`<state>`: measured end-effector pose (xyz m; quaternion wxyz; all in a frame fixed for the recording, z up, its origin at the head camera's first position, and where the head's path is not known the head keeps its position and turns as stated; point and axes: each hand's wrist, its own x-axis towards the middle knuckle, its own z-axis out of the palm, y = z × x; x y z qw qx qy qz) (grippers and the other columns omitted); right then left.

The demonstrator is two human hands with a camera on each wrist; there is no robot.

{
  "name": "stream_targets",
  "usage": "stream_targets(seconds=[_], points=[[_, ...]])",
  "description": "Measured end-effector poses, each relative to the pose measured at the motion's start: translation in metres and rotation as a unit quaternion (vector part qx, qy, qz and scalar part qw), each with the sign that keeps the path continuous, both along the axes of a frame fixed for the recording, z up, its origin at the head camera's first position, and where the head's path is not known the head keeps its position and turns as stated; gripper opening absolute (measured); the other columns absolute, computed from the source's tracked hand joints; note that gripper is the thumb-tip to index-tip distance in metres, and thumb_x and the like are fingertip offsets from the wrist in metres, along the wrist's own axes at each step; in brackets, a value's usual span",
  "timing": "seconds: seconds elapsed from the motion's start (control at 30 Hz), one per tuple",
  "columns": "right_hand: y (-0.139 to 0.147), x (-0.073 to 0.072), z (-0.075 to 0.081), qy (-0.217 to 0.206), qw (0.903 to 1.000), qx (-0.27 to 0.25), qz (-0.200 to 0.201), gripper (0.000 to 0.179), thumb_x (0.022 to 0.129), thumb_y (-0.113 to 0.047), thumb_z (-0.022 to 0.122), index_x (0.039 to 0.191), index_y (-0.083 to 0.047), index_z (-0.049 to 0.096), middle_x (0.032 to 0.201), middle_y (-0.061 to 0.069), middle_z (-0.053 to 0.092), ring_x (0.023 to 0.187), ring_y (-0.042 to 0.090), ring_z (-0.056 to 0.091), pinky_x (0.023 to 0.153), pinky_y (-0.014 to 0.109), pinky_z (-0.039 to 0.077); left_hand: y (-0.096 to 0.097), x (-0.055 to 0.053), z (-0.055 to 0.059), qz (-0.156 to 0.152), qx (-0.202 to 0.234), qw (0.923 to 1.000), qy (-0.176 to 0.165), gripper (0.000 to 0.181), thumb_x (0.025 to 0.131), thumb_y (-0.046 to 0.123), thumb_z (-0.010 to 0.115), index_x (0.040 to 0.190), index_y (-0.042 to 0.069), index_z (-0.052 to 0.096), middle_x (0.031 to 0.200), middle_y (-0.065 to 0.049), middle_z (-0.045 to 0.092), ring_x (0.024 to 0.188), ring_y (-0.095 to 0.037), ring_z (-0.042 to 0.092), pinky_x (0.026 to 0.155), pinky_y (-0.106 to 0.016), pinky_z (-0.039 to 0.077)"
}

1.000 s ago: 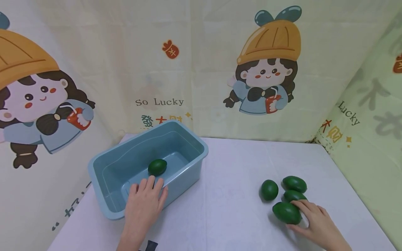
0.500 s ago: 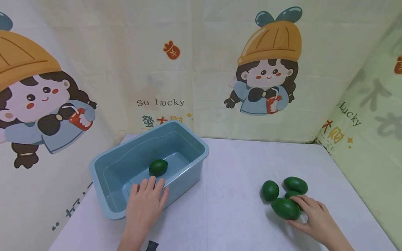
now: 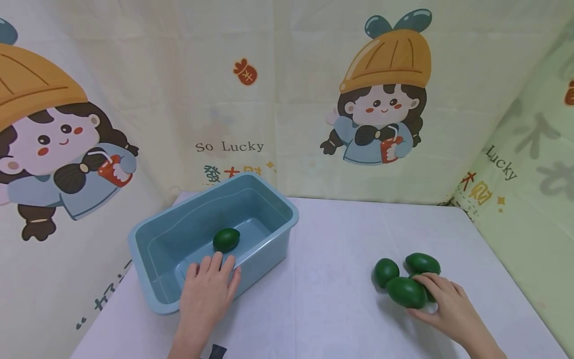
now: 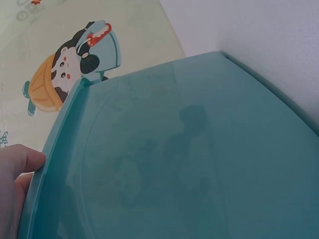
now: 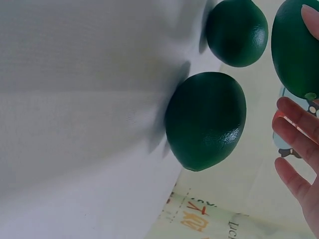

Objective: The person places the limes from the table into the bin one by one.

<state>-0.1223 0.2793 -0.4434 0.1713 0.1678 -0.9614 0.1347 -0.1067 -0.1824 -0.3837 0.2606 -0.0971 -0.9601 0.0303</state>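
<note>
In the head view, my left hand grips the near rim of a blue plastic tub, its fingers over the edge. One dark green oval fruit lies on the tub's floor. At the right, my right hand holds another dark green fruit between thumb and fingers, raised off the cloth. Close behind it lie a rounder-looking green fruit and an oval one; a further one is mostly hidden by the hand and the held fruit. The right wrist view shows the held fruit above two others.
A white cloth covers the table between tub and fruits. Printed fabric with cartoon figures hangs behind and at both sides. A small black piece lies at the near edge, beside the left forearm.
My right hand has lifted the held fruit slightly, moving it up and a little left in the head view. The left hand and the tub hold their place.
</note>
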Motion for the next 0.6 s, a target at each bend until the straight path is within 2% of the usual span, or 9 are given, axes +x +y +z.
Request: stream_targets(seconds=[0.1, 0.2, 0.47, 0.6], points=[[-0.001, -0.002, 0.002, 0.011, 0.9999, -0.006, 0.007, 0.069, 0.048, -0.041, 0.086, 0.104, -0.011, 0.059, 0.102, 0.01, 0.058, 0.091, 0.037, 0.055, 0.074, 0.055, 0.036, 0.0, 0.0, -0.001, -0.001, 0.004, 1.0, 0.003, 0.048, 0.095, 0.041, 0.018, 0.092, 0.012, 0.056, 0.078, -0.005, 0.043, 0.073, -0.023, 0.039, 0.066, -0.038, 0.031], [-0.002, -0.003, 0.004, 0.024, 0.9995, -0.014, 0.014, 0.068, 0.047, -0.038, 0.086, 0.104, -0.012, 0.059, 0.102, 0.009, 0.058, 0.091, 0.036, 0.055, 0.074, 0.053, 0.036, 0.0, -0.001, -0.002, -0.004, 0.007, 0.9999, 0.01, 0.067, 0.094, 0.045, -0.002, 0.091, 0.012, 0.056, 0.077, -0.005, 0.042, 0.072, -0.023, 0.039, 0.066, -0.038, 0.031], [-0.007, -0.008, 0.007, 0.031, 0.9987, -0.03, 0.025, 0.068, 0.048, -0.033, 0.087, 0.104, -0.009, 0.059, 0.103, 0.008, 0.057, 0.093, 0.034, 0.053, 0.076, 0.051, 0.033, -0.001, -0.001, -0.002, -0.004, 0.006, 0.9999, 0.014, 0.064, 0.094, 0.044, 0.001, 0.09, 0.011, 0.056, 0.076, -0.005, 0.041, 0.071, -0.024, 0.039, 0.065, -0.038, 0.031], [-0.011, -0.01, 0.009, 0.034, 0.9984, -0.032, 0.032, 0.069, 0.049, -0.034, 0.086, 0.106, -0.008, 0.059, 0.103, 0.009, 0.057, 0.095, 0.035, 0.052, 0.077, 0.051, 0.033, -0.001, -0.001, -0.001, -0.007, 0.005, 0.9998, 0.018, 0.056, 0.094, 0.041, 0.009, 0.09, 0.012, 0.056, 0.076, -0.005, 0.041, 0.071, -0.023, 0.039, 0.065, -0.037, 0.031]])
